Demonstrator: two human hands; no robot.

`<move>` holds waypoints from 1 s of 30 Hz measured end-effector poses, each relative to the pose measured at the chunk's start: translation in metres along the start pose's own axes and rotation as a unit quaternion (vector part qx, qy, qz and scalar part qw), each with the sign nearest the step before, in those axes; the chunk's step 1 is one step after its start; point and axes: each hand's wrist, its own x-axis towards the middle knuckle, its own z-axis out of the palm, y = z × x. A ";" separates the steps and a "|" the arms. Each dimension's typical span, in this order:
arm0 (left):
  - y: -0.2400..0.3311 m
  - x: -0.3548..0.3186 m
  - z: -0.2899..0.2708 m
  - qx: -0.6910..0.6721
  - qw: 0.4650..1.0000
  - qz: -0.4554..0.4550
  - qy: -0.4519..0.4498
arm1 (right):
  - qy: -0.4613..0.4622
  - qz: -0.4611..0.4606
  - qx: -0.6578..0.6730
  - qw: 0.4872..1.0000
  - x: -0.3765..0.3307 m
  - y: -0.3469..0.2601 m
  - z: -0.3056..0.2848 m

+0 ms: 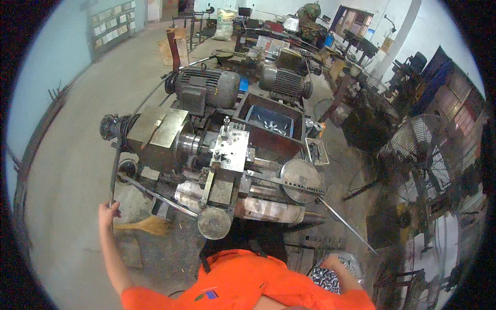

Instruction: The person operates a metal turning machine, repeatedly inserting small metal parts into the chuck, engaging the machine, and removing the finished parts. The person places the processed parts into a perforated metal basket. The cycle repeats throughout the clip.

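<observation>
At the left, my left hand (108,213) is wrapped round the lower end of a long dark lever rod (114,178), which runs up to the headstock end of a small lathe. My right hand (333,264) is low on the right, over a metal basin (351,262) of small shiny metal parts (325,280); its fingers are not clear. In front of me the lathe has a chuck (187,142) and a tool block (231,150) on its slide. A round handwheel (214,223) sits at the near side, and a larger disc (302,181) stands to its right.
Behind the lathe stand an electric motor (209,88) and a tray (269,121) with small metal parts. A long bar handle (349,226) juts out right. A large fan (416,157) stands on the right. A straw broom (142,226) lies on the floor near my left hand.
</observation>
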 end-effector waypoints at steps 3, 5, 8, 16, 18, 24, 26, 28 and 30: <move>0.007 -0.001 -0.003 0.020 1.000 -0.003 -0.002 | -0.009 0.064 -0.022 0.998 0.014 -0.011 0.014; 0.000 0.003 -0.011 0.093 0.995 -0.026 0.026 | -0.019 0.049 -0.033 0.998 0.014 -0.020 -0.003; 0.019 -0.012 0.002 0.466 0.877 0.080 0.086 | 0.028 0.095 -0.020 0.995 0.009 0.004 -0.009; 0.164 -0.099 0.142 0.184 0.954 0.180 -0.151 | 0.291 -0.108 0.378 0.872 -0.059 -0.174 -0.259; 0.168 -0.102 0.201 0.167 0.912 0.265 -0.266 | 0.332 -0.290 0.359 0.823 -0.037 -0.217 -0.282; 0.164 -0.133 0.296 -0.027 0.851 0.172 -0.496 | 0.440 -0.536 0.221 0.685 -0.061 -0.339 -0.362; 0.151 -0.129 0.299 -0.111 0.848 0.141 -0.499 | 0.452 -0.546 0.214 0.672 -0.056 -0.344 -0.365; 0.149 -0.134 0.293 -0.124 0.849 0.110 -0.502 | 0.449 -0.543 0.211 0.677 -0.052 -0.346 -0.361; 0.157 -0.136 0.289 -0.043 0.875 0.140 -0.462 | 0.438 -0.534 0.208 0.693 -0.051 -0.348 -0.360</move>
